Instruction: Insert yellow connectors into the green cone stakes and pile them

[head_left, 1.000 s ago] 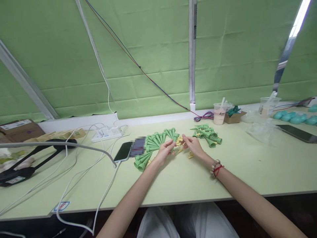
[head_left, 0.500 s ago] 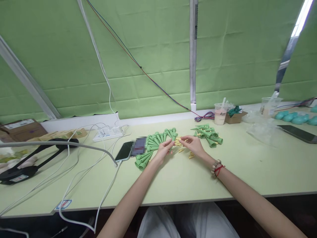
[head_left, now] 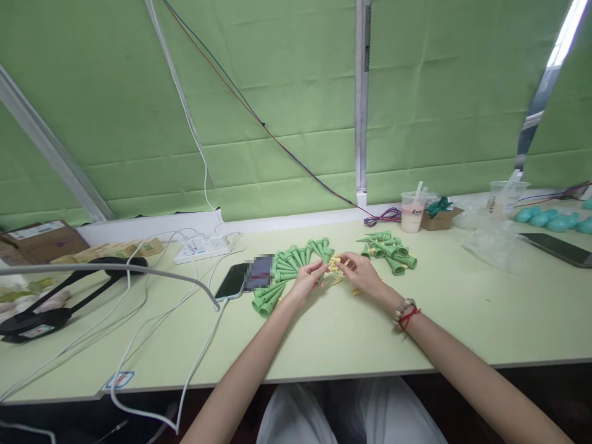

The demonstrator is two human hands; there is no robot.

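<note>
Left hand is pinching a green cone, long axis near upright (wide end up); right hand is pinching a yellow piece beside it.

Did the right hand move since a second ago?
Yes. The right hand slid a little left, toward the left hand, away from the green cones.

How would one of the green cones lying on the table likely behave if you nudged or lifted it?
A green cone tapers to a tip, so nudged it would probably roll in a curve. It looks like hollow plastic, likely light and stiff. The left hand pinches one easily between its fingertips.
</note>
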